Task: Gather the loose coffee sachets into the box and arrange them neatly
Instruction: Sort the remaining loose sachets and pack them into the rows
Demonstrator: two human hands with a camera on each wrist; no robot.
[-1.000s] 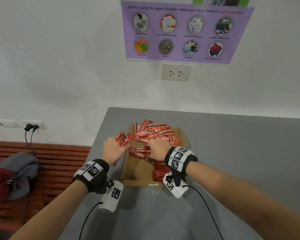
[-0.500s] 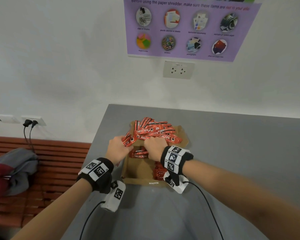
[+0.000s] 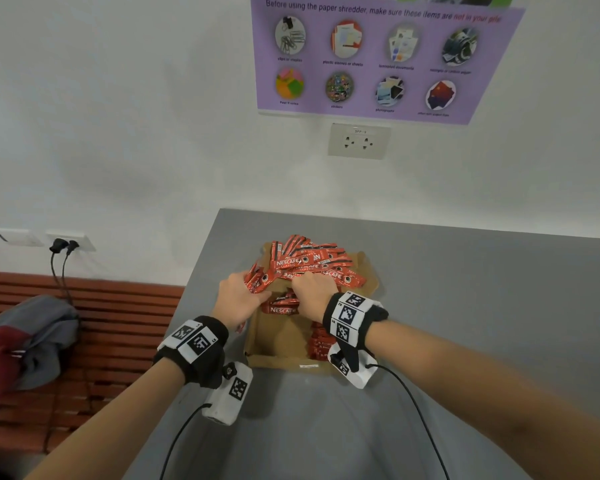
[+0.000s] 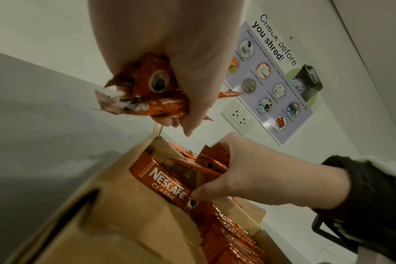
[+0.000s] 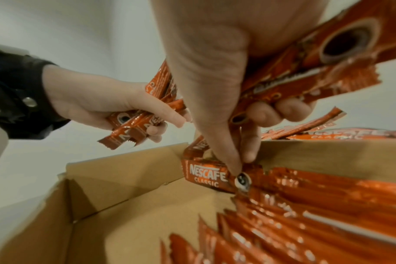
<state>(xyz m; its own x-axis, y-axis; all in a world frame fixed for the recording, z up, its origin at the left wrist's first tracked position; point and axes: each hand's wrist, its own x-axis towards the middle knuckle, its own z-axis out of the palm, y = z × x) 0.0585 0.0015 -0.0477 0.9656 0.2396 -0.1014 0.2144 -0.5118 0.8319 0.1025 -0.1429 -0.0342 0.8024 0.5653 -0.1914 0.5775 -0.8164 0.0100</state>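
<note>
both hands over the box (image 3: 278, 344) on the tabletop (image 3: 465, 306): left hand (image 3: 238, 299) clutching a bunch of sachets (image 3: 257, 280), right hand (image 3: 312, 294) gripping sachets too, thumb on one inside.

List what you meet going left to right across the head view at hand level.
Clothes on the bench → left hand gripping a sachet bundle → right hand on the sachets in the box → bare grey table.
</note>
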